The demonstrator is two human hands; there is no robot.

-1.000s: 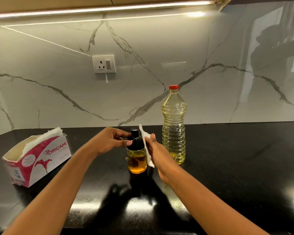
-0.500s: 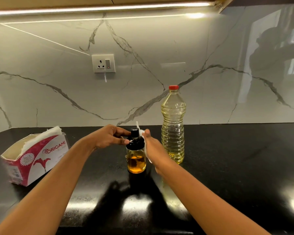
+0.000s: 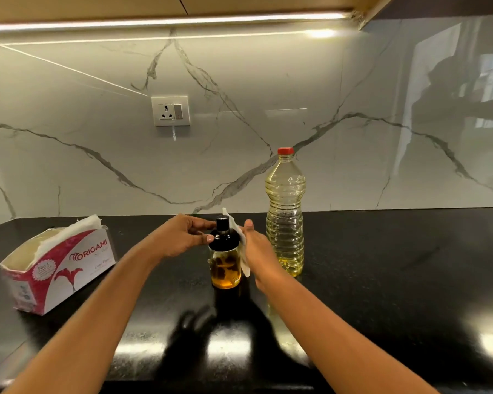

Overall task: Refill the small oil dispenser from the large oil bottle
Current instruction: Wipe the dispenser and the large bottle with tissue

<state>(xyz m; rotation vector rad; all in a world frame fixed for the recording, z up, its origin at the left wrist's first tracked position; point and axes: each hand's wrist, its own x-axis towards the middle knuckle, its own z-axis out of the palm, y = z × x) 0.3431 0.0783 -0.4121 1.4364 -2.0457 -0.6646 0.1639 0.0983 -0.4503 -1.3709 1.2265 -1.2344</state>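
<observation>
Small glass oil dispenser (image 3: 225,270) with black cap upright on glossy black counter (image 3: 382,265), cap gripped by curled left hand (image 3: 182,237), white paper tissue (image 3: 242,243) held against its side by right hand (image 3: 258,247), forearms extended, large clear plastic oil bottle (image 3: 285,211) just beside.

A home kitchen is shown. A polished black stone worktop (image 3: 382,280) is backed by a glossy white marble-look splashback with grey veins (image 3: 268,81), which is lit by a warm light strip (image 3: 182,22) fitted under a wooden wall cabinet (image 3: 97,7). A white wall socket with a switch (image 3: 170,110) is set into the splashback. A tall clear plastic oil bottle with a red cap (image 3: 285,211) and a small glass oil dispenser with a black top (image 3: 225,268) are seen near the worktop's back edge, and a red-and-white cardboard tissue box (image 3: 66,268) toward its left edge.
</observation>
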